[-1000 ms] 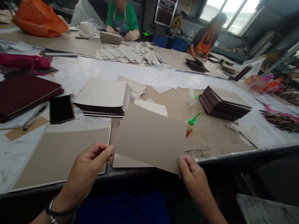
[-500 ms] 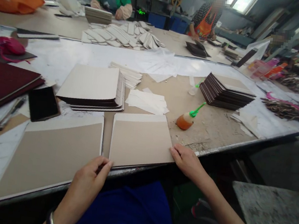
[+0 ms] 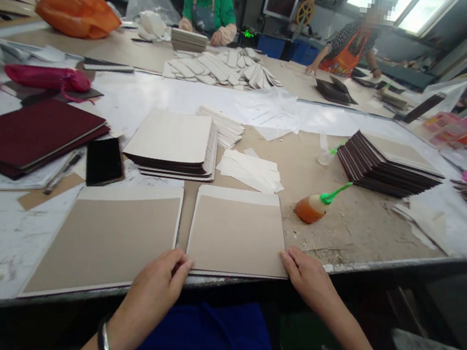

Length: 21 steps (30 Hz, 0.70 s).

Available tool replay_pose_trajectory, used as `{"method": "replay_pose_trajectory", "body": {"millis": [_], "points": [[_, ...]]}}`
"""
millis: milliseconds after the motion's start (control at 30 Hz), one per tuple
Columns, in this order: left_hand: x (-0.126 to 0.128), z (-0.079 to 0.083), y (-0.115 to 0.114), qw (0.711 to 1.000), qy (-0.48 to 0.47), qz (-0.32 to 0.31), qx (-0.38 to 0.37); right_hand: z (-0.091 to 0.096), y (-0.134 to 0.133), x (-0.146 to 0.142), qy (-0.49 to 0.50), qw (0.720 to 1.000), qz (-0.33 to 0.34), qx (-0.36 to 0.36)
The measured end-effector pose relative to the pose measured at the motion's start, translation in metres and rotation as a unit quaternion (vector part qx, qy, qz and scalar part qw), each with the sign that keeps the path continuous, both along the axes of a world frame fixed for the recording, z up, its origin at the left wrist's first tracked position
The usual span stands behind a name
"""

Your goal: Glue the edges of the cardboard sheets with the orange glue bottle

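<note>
**Board laid flat at near edge, one hand at each corner**

Change from earlier: one second ago both hands held the board (image 3: 237, 233) raised off the table (image 3: 356, 225). It now lies flat at the near edge, with a white margin showing along its far side. The left hand (image 3: 158, 288) stays at the near left corner and the right hand (image 3: 309, 274) at the near right corner. Fingertips touch the board on both sides. The pictures do not show whether either hand pinches the edge or only rests on it.

Surroundings:
- A larger board (image 3: 108, 239) lies just left of the board, apart by a narrow gap.
- Maroon covers (image 3: 28, 133) lie far left.
- A dark stack (image 3: 390, 164) sits far right.
- A pale-topped stack (image 3: 173, 141) lies beyond the board.
- White strips (image 3: 251, 171) lie between that stack and the board.
- A phone (image 3: 104, 161) lies face up beside the maroon covers.
- A glue bottle (image 3: 315, 206) with a green nozzle lies on its side, near the board's far right corner.

Nothing lies on the board.

Hidden: both thumbs, the board's underside, and the forearms cut off at the frame bottom.
</note>
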<state>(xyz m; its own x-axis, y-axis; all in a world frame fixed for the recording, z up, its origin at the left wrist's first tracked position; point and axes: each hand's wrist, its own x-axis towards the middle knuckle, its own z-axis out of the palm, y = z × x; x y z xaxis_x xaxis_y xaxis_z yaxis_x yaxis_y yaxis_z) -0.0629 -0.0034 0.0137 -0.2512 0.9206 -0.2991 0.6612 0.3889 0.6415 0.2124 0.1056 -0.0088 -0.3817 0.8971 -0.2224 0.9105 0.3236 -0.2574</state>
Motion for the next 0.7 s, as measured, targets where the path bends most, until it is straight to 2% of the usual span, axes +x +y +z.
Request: {"method": "replay_pose_trajectory", "body": {"millis": [233,700], "points": [[-0.001,0.003,0.000,0.999,0.016,-0.026,-0.014,-0.009,0.004,0.004,0.008,1.000,0.019,0.014],[-0.002,0.016,0.010,0.985,0.108,-0.084,-0.106,0.000,0.003,-0.004,-0.064,0.998,0.017,0.008]]}}
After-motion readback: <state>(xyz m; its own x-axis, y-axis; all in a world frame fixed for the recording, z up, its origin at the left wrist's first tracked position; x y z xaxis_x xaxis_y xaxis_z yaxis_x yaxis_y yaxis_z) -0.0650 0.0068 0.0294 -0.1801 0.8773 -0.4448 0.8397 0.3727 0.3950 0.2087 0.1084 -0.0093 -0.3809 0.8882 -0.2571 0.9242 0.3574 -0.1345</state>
